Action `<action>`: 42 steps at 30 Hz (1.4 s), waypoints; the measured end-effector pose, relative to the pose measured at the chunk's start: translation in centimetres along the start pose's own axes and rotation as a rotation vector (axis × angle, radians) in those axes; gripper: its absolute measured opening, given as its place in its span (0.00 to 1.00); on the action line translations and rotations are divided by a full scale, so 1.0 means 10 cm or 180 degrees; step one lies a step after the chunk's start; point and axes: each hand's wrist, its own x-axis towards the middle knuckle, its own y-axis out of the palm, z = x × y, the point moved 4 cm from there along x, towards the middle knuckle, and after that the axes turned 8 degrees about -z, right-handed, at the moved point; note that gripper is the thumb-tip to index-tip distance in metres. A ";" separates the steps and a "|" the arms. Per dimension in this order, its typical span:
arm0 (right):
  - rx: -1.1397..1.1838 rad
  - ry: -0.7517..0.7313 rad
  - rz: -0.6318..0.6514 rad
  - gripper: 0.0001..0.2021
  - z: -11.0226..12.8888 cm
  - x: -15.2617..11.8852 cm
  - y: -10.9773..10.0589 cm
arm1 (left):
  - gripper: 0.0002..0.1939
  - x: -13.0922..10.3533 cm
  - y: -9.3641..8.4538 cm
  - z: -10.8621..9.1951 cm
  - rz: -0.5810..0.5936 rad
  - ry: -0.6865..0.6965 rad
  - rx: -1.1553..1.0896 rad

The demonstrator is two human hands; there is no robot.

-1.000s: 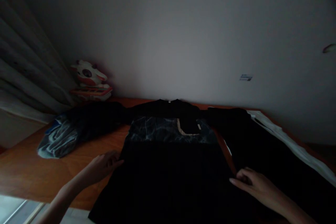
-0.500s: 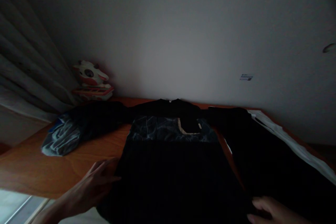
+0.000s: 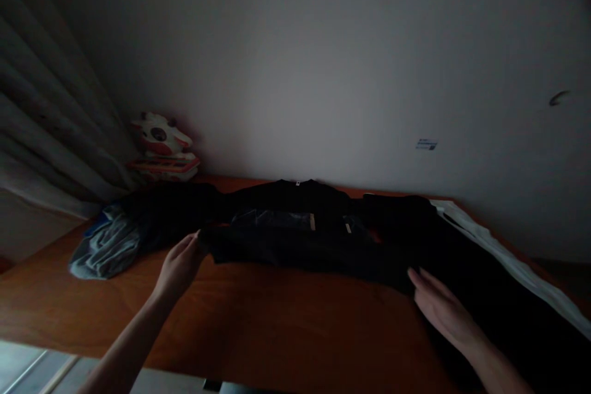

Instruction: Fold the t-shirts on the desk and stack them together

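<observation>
A black long-sleeved shirt [image 3: 295,246] with a dark marbled chest band and a pale-edged pocket lies on the wooden table, its collar toward the wall. Its lower part is lifted and doubled upward, covering part of the chest band. My left hand [image 3: 181,258] pinches the left corner of the raised hem. At the right corner, my right hand [image 3: 436,301] is closed on the same hem, with its fingertips partly lost against the dark cloth.
More dark clothing [image 3: 480,277] and a white garment [image 3: 471,221] lie at the right. A grey-and-dark heap of clothes [image 3: 106,246] sits at the left. Behind it stands a cow-shaped toy [image 3: 164,141] beside the curtain [image 3: 50,111]. The wall [image 3: 323,74] borders the table's far edge.
Both hands have moved away from me, carrying the shirt's hem up toward its collar. Bare wood now shows where the shirt's lower part lay. The view has shifted slightly.
</observation>
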 end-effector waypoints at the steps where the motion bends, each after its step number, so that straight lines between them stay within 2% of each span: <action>1: -0.0087 -0.0082 -0.0028 0.30 0.00 0.06 0.11 | 0.33 0.07 0.10 0.02 -0.0011 0.0012 -0.0009; 3: -0.0325 -0.0288 0.0079 0.26 -0.04 0.17 0.33 | 0.32 0.16 0.28 0.07 0.0063 0.0120 0.0332; 5: -0.0680 -0.0598 -0.0151 0.26 -0.09 0.25 0.48 | 0.30 0.18 0.43 0.09 0.0066 0.0510 0.1014; 8: -0.1176 -0.1052 -0.1025 0.29 -0.12 0.28 0.59 | 0.26 0.07 0.63 0.06 0.0111 0.1661 0.1868; 9: -0.1319 -0.1248 -0.1135 0.30 -0.10 0.28 0.64 | 0.26 0.01 0.71 0.05 0.0228 0.2025 0.2030; 10: -0.1458 -0.1446 -0.1081 0.30 -0.08 0.27 0.70 | 0.26 -0.03 0.78 0.05 0.0397 0.2287 0.2186; 12: -0.1712 -0.1702 -0.0634 0.29 -0.07 0.27 0.84 | 0.27 -0.10 0.91 0.11 0.0777 0.2455 0.2552; 14: -0.1884 -0.1712 -0.0240 0.27 -0.11 0.27 0.95 | 0.27 -0.12 0.99 0.19 0.1039 0.2348 0.2872; 17: -0.1951 -0.1588 -0.0227 0.25 -0.19 0.27 1.02 | 0.27 -0.15 1.02 0.27 0.1100 0.2215 0.3019; 22: -0.1863 -0.1651 -0.0467 0.25 -0.18 0.05 0.99 | 0.27 -0.33 0.88 0.30 0.1048 0.2340 0.2923; 26: -0.1770 -0.1671 -0.0446 0.23 -0.15 -0.36 0.85 | 0.26 -0.60 0.59 0.36 0.1081 0.2452 0.2880; 30: -0.1685 -0.1576 -0.0477 0.18 -0.20 -0.82 0.68 | 0.27 -1.02 0.27 0.38 0.1107 0.2567 0.2824; 32: -0.1710 -0.1561 -0.0518 0.17 -0.25 -1.00 0.61 | 0.28 -1.20 0.14 0.36 0.1146 0.2523 0.2766; 34: -0.1753 -0.1570 -0.0506 0.18 -0.28 -1.10 0.57 | 0.28 -1.26 0.05 0.31 0.1131 0.2295 0.2580; 35: -0.1769 -0.1574 -0.0469 0.18 -0.30 -1.12 0.55 | 0.27 -1.22 0.01 0.28 0.1028 0.2104 0.2438; 37: -0.1785 -0.1555 -0.0388 0.20 -0.31 -1.08 0.53 | 0.26 -0.96 -0.08 0.23 0.0572 0.1609 0.2179; 40: -0.1831 -0.1495 -0.0362 0.26 -0.23 -0.91 0.52 | 0.31 -0.33 -0.21 0.22 -0.0309 0.0917 0.2274; 41: -0.1848 -0.1472 -0.0395 0.27 -0.18 -0.83 0.53 | 0.34 -0.12 -0.23 0.24 -0.0487 0.0732 0.2484; 42: -0.1857 -0.1458 -0.0436 0.27 -0.11 -0.74 0.55 | 0.34 0.07 -0.24 0.27 -0.0498 0.0550 0.2711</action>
